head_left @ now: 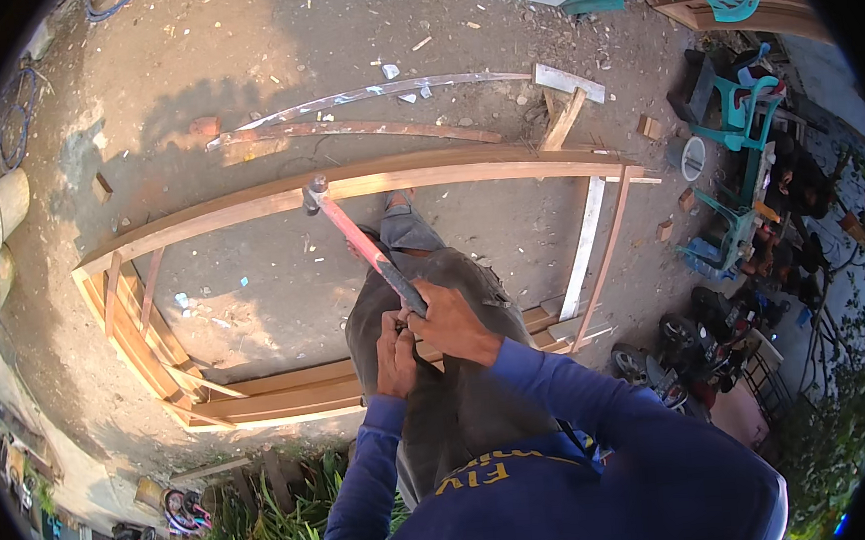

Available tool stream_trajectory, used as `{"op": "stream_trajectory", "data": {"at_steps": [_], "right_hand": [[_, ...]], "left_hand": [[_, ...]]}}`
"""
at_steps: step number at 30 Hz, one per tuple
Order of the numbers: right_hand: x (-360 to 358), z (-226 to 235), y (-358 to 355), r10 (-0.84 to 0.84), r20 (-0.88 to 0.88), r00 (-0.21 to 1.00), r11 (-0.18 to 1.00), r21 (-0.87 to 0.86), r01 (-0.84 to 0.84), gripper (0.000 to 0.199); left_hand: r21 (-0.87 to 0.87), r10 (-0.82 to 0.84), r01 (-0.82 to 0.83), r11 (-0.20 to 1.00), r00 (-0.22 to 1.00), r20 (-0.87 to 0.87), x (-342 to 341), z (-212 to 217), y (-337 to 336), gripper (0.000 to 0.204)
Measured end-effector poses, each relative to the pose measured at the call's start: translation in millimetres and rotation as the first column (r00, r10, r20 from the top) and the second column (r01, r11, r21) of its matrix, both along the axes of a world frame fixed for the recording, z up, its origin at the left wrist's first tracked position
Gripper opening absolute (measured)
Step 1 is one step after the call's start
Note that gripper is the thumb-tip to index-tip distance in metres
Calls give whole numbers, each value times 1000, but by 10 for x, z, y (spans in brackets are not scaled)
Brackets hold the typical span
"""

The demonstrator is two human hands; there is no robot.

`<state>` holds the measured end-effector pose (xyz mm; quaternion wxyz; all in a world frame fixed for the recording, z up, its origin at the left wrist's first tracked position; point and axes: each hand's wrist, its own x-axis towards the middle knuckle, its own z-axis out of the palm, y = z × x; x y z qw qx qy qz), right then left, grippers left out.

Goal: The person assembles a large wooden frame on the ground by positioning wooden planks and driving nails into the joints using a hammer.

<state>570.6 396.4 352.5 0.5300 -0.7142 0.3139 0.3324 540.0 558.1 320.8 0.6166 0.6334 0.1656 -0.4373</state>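
Red-shafted and dark at the grip, a hammer [360,243] runs up and to the left from both hands, its metal head resting against the far rail of a large wooden frame [247,205] lying on the bare ground [237,53]. The right hand [451,321] is clenched around the dark grip at the lower end of the handle. The left hand [395,355] sits just beside and below it, fingers curled against the same end, touching the right hand. So the hammer's head is well apart from the hands, out at the frame's far long edge, while its grip is inside the fists.

The frame's near rail passes under the person's grey trousers [423,271], and one foot shows between the rails, close to the far one. Two long curved strips [362,124], one pale and one reddish, lie on the ground beyond the frame's far edge. A short offcut plank [564,118] rests near the frame's far right corner. Teal plastic chairs [732,109] stand off to the right, and a white bucket [2,205] sits near the left rim of the view. Both forearms wear blue sleeves [367,485].
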Motion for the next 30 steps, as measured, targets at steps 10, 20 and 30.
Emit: {"op": "stream_trajectory", "data": {"at_steps": [10,20,30], "right_hand": [[418,-303,-631,-58,8,998,991,-123,58,17],[798,-583,-736,-116,-155,981,989,-114,99,27],[1294,-1154,-753,-4,-279,960,999,-47,-10,40]], "left_hand": [[210,-279,218,953,901,332,660,-291,-457,31],[396,-159,40,917,949,273,1761,-1898,-120,16],[485,-381,286,827,919,106,2493,-3759,-13,22]]}}
